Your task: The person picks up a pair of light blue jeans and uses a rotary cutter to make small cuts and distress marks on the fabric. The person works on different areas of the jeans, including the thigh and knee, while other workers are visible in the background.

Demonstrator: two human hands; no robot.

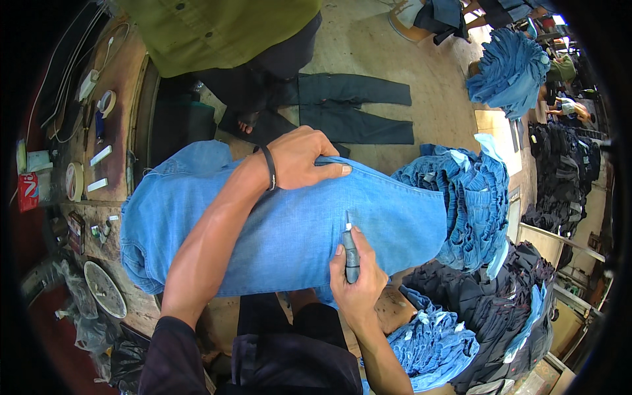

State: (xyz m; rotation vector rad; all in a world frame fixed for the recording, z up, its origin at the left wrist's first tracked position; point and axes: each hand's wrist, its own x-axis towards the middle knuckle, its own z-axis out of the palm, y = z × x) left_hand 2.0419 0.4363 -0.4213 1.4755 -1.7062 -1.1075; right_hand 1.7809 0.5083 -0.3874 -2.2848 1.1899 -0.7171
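Observation:
A pair of light blue jeans (pixel 276 224) lies stretched out in front of me, one leg reaching to the right. My left hand (pixel 299 158), with a dark band at the wrist, grips the far edge of that leg. Its thumb rests on top of the cloth, and some fingers are hidden beyond the edge. In my right hand (pixel 359 276) is a grey pen-shaped rotary tool (pixel 352 257), held upright in the picture. Its thin tip meets or hovers just over the denim near a faint worn mark; I cannot tell which.
Piles of blue jeans (pixel 471 197) and black trousers (pixel 513 316) stand at the right. Dark trousers (pixel 355 105) lie on the floor ahead, near a person in a green shirt (pixel 224 33). Tape rolls (pixel 74 181) and a round metal lid (pixel 105 289) are on the left.

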